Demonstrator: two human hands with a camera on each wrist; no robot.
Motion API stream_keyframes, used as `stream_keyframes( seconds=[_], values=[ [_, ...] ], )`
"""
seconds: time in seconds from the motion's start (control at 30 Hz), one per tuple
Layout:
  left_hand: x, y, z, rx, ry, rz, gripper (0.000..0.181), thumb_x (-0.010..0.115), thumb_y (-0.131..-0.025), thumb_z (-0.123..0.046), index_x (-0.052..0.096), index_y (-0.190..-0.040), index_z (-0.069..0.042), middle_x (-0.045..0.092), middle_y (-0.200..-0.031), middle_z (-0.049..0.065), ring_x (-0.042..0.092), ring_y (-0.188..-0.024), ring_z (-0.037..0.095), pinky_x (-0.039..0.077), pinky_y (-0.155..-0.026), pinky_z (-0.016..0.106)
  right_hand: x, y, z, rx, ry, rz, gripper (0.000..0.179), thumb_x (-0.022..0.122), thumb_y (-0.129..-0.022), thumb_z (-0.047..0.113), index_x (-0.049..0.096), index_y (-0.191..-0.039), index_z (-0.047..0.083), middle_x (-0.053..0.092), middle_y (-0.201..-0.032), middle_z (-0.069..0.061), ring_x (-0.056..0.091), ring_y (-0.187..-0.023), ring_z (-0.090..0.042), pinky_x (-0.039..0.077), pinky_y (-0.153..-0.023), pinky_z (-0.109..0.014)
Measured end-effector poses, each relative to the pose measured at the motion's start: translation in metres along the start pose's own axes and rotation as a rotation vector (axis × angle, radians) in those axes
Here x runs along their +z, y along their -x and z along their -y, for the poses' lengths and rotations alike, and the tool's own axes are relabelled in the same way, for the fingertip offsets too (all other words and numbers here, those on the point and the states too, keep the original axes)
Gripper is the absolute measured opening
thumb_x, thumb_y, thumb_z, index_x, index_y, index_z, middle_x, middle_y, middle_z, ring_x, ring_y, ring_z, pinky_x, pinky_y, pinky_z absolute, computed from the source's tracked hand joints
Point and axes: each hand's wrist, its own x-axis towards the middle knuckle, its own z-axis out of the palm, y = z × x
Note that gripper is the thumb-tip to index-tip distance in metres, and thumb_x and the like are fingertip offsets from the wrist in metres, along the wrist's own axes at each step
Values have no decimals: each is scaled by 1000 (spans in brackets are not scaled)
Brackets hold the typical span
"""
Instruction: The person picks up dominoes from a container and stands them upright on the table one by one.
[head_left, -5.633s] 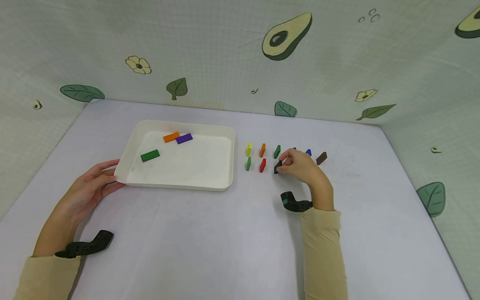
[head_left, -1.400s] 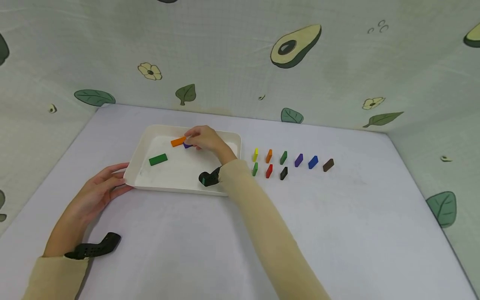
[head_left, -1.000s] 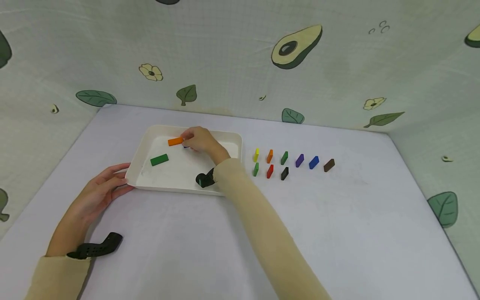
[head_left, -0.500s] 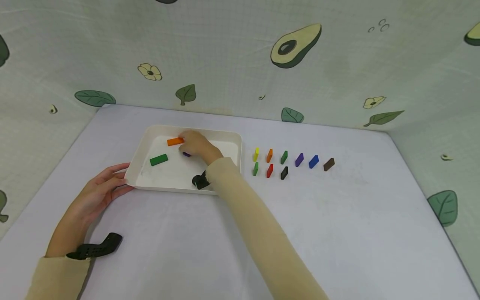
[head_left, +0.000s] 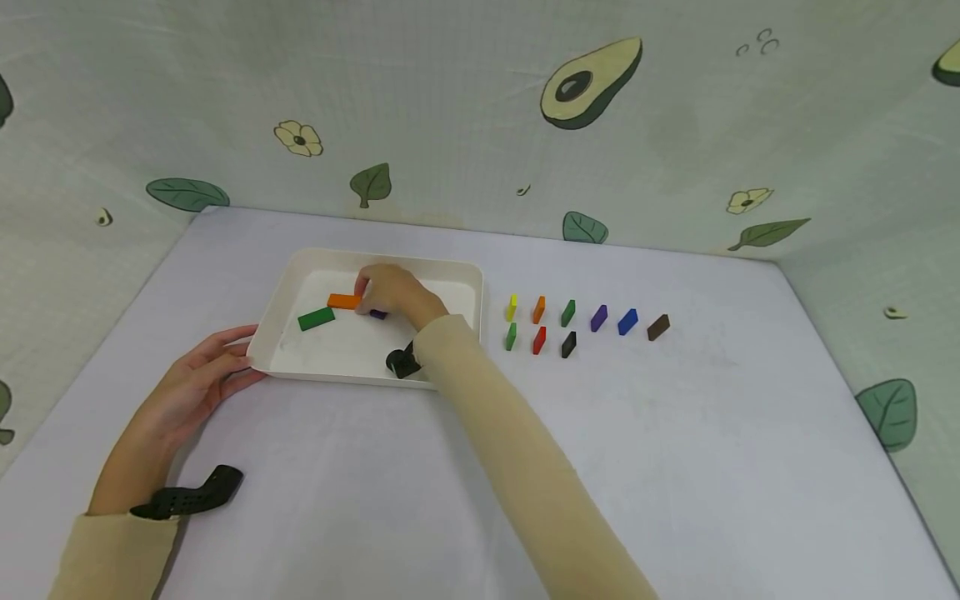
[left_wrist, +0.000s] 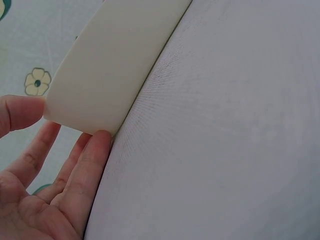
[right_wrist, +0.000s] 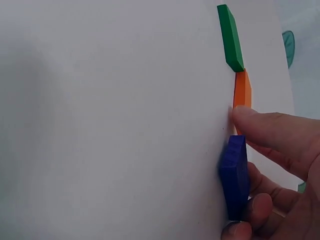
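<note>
A white tray (head_left: pixel 360 373) holds three small rectangular blocks. My left hand (head_left: pixel 195 383) touches the tray's near left corner with spread, fairly straight fingers. In the left wrist view the thumb (left_wrist: pixel 22 112) meets the rim and other fingertips lie low on the wall. Inside the tray my right hand (head_left: pixel 393 292) pinches the end of an orange block (head_left: pixel 342 301). The orange block meets the end of a green block (head_left: pixel 316 318). A purple block (head_left: pixel 378 314), bluish in the right wrist view, lies against the other fingers, partly hidden in the head view.
Right of the tray several small blocks stand on edge in two rows, among them a yellow block (head_left: pixel 512 307), a red block (head_left: pixel 539 340), a black block (head_left: pixel 569 344), a blue block (head_left: pixel 627 322) and a brown block (head_left: pixel 658 327). A patterned cloth (head_left: pixel 450 125) hangs behind the white table.
My right hand left the standing blocks and reached into the tray. The orange block slid nearer me, against the green one; the purple block shifted nearer too. My left hand stays at the tray corner.
</note>
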Motion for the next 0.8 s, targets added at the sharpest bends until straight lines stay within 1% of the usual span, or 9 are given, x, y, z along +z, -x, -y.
stream_keyframes(
  seconds=[0.13, 0.3, 0.47, 0.6, 0.7, 0.8],
  values=[
    [0, 0, 1, 4, 6, 6, 37, 45, -95, 3, 48, -128, -13, 64, -112, -1, 66, -96, 11, 55, -82, 23, 1, 3, -1, 15, 5, 16, 18, 68, -84, 25, 59, -98, 17, 57, -99, 4, 51, -86, -13, 43, -68, -21],
    [0, 1, 3, 0, -5, 3, 37, 45, -95, 3, 48, -128, -14, 63, -112, -2, 66, -96, 10, 55, -82, 23, 0, 7, -3, 8, 31, 46, 15, 68, -84, 23, 59, -95, 17, 57, -98, 5, 50, -86, -13, 42, -67, -22],
    [1, 1, 0, 0, -10, 7, 36, 44, -95, 3, 48, -128, -13, 63, -112, -2, 66, -96, 10, 55, -82, 23, -7, 13, -3, -9, 61, 96, 13, 67, -84, 23, 60, -93, 16, 58, -95, 4, 52, -81, -13, 43, -67, -22],
    [1, 1, -2, -7, 0, 7, 37, 44, -95, 3, 49, -128, -13, 63, -111, -2, 66, -95, 10, 55, -82, 23, -13, 18, -2, -7, 69, 131, 16, 66, -84, 24, 62, -95, 13, 60, -94, 3, 54, -77, -13, 46, -66, -21],
    [1, 1, -3, -14, 4, 2, 36, 44, -95, 3, 49, -127, -14, 63, -111, -2, 66, -95, 11, 55, -81, 23, -18, 20, -2, 4, 60, 158, 19, 66, -84, 25, 63, -97, 12, 61, -94, 2, 54, -76, -12, 46, -66, -20],
    [1, 1, -5, -19, 6, -2, 36, 44, -95, 3, 48, -127, -14, 63, -111, -2, 66, -95, 10, 55, -81, 23, -23, 22, -2, 6, 50, 168, 21, 66, -84, 26, 62, -98, 11, 60, -94, 2, 53, -78, -12, 45, -66, -19]
  ],
)
